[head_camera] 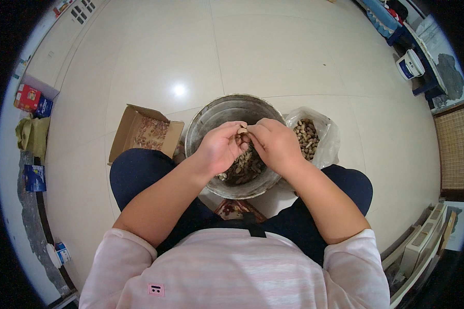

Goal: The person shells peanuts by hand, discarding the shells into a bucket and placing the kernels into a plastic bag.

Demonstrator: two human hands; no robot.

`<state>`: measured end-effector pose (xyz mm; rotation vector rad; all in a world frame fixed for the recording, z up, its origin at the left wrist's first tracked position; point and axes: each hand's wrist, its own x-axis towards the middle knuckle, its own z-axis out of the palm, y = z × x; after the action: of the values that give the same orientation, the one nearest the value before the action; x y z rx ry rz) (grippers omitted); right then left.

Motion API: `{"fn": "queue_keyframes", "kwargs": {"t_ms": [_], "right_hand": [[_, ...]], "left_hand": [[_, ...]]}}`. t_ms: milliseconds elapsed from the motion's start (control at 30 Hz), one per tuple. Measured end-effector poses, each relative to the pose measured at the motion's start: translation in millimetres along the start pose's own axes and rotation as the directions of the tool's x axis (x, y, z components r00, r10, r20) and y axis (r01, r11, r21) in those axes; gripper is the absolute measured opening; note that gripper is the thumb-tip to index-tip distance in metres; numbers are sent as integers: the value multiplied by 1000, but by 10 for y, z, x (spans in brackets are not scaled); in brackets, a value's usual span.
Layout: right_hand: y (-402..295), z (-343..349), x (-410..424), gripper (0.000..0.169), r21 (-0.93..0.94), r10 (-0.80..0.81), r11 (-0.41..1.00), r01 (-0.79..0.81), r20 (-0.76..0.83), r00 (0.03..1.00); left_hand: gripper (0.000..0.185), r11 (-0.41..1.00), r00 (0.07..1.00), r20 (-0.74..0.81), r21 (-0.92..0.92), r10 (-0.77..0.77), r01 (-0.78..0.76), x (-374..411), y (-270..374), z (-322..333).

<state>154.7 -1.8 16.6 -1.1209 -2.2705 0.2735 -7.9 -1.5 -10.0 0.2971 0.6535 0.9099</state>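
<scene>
My left hand [221, 148] and my right hand [273, 143] meet above a round metal bucket [195, 127]. Between their fingertips is a peanut shell [242, 131], cracked or partly broken, and the left fingers curl beneath it. Shell pieces [244, 166] lie in the bottom of the bucket. To the left, a cardboard box [124, 135] holds shelled peanuts [150, 133]. On the right, beside the bucket, a clear plastic bag [328, 135] stands with its mouth open, full of unshelled peanuts [306, 140]. Whether kernels lie in my left palm cannot be made out.
The bucket stands on the tiled floor [274, 50] between my knees. A red box [28, 97] and a blue box [34, 178] are along the left wall. At the right are a white bucket [410, 65] and a pale radiator-like panel [421, 239].
</scene>
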Motion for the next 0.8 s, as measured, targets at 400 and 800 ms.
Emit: {"fn": "queue_keyframes", "kwargs": {"t_ms": [400,800], "right_hand": [[-1,24,-8,16,61,14,998,-13,-15,1000],[104,-3,45,35,730,507,-167,-663,640,577]], "left_hand": [[17,1000,999,-38,22,-21,22,37,21,-107],[18,955,979,-181,295,90,-33,-47,91,-10]]}}
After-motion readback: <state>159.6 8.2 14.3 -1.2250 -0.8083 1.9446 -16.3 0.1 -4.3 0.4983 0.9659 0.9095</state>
